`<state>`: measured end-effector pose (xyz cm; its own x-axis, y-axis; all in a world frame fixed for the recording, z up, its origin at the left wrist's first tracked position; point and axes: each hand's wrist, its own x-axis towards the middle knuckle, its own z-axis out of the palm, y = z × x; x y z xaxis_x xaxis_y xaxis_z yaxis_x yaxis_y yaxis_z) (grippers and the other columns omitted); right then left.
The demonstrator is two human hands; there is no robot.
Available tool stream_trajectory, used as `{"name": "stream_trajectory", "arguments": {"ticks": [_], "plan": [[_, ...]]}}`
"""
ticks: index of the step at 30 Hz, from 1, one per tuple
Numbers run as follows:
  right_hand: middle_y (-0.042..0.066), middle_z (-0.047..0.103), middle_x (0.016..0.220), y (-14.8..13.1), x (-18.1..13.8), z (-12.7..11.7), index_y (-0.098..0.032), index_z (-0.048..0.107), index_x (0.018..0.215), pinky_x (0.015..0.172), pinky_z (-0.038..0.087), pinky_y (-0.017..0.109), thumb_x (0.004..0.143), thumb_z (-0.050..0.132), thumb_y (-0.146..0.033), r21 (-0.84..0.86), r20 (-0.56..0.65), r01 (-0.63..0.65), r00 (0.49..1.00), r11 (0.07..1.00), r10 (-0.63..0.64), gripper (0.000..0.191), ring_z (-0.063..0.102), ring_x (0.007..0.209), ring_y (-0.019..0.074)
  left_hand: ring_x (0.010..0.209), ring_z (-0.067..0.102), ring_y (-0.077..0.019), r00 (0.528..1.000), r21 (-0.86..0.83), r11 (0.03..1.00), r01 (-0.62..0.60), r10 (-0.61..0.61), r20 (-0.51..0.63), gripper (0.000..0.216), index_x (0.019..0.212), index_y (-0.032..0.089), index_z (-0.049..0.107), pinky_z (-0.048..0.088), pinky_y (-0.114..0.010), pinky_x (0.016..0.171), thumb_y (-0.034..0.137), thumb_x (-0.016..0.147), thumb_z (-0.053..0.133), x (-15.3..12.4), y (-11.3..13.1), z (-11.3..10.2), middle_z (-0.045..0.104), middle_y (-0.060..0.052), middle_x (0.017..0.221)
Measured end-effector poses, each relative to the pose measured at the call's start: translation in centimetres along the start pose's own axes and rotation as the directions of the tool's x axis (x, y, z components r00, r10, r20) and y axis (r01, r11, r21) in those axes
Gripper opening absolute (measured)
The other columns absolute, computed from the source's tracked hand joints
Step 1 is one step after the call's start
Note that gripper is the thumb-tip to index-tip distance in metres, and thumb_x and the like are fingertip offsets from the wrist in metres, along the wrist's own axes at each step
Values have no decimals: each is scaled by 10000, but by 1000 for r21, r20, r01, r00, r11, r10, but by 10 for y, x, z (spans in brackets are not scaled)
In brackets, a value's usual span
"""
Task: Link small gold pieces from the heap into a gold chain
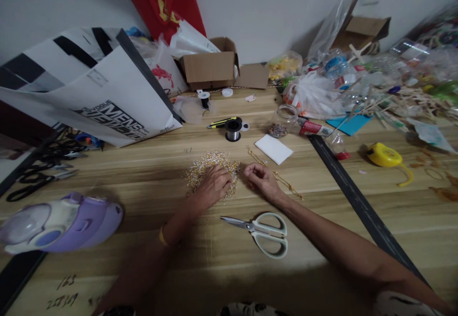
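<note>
A loose pile of small gold and clear beads on fine wire (207, 163) lies on the wooden table. My left hand (214, 182) rests on the pile's right part, fingers curled down and closed; what they hold is hidden. Just right of the pile, my right hand (263, 180) has its fingers bent into a pinch, and anything between them is too small to make out. A gold beaded chain (288, 185) passes beneath the right hand, showing on both sides of it. Nearer to me lie scissors with pale handles (270, 232), blades pointing left.
Behind the pile stand a spool of silvery wire (233, 130), a yellow-black cutter (218, 123) and a folded white paper (274, 149). A jar of beads (282, 122) and a yellow tape measure (384, 155) are rightward. At left are a purple-white container (82, 223) and several black-handled scissors (36, 177).
</note>
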<state>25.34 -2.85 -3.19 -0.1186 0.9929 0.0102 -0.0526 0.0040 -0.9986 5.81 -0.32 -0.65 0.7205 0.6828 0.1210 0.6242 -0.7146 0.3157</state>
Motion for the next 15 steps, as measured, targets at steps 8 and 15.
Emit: {"name": "stream_trajectory", "arguments": {"ticks": [8,15], "plan": [[-46,459,509,-1,0,1,-165,563,722,407,288,193,766,616,-431,6,-3,0,1000,1000,0,274,380,418,69,777,491,-177,996,-98,993,72,-77,-46,158,705,164,572,380,-307,756,180,845,502,-6,-4,-10,582,-32,727],[-48,458,497,-1,0,1,-166,560,710,403,293,195,753,622,-462,13,-3,1,1000,1000,-1,305,384,405,71,781,511,-176,989,-134,983,125,-134,-63,159,690,166,581,385,-296,734,162,834,516,-12,-10,-12,602,-32,731]]}}
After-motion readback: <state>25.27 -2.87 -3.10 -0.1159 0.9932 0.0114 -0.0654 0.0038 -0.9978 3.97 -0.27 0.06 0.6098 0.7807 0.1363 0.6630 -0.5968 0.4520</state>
